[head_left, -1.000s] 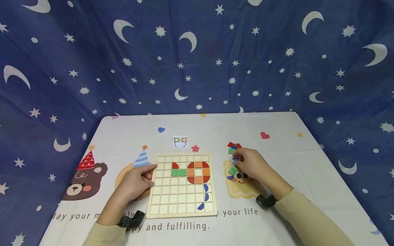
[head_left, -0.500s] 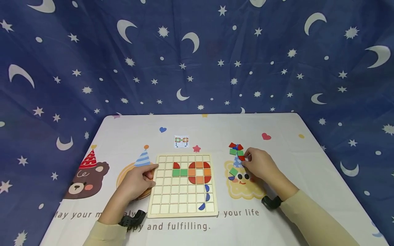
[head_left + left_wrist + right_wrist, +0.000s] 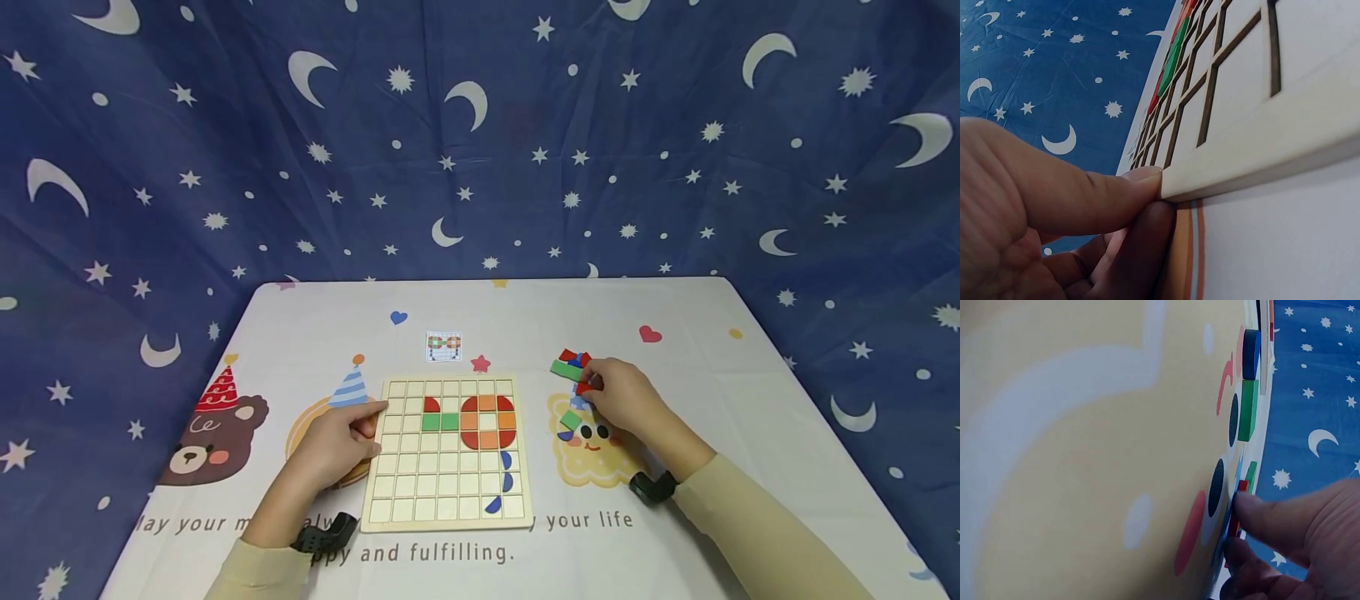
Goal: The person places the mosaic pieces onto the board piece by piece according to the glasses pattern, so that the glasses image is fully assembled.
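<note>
On the table lies a pale wooden grid board [image 3: 405, 483] bearing red, orange, green and blue pieces. My left hand [image 3: 337, 446] rests at its left side; the extended index finger and the thumb touch the edge. My right hand [image 3: 626, 396] is right of the board, among loose pieces, and its thumb and a finger pinch a small red piece [image 3: 582, 388], also seen between the fingertips in the right wrist view. Its exact shape is partly hidden. Close to the fingertips are green pieces [image 3: 567, 370] and a red piece [image 3: 567, 355].
Beyond the board lies a small printed pattern card [image 3: 444, 347]. A lone green square [image 3: 571, 420] and a blue half-round piece [image 3: 565, 436] lie nearer me. A dark patterned curtain [image 3: 480, 167] hangs behind the table.
My right hand has uncovered and then moved slightly left over the loose pieces; the red piece and a green one shifted left with it. The left hand stays at the board.
</note>
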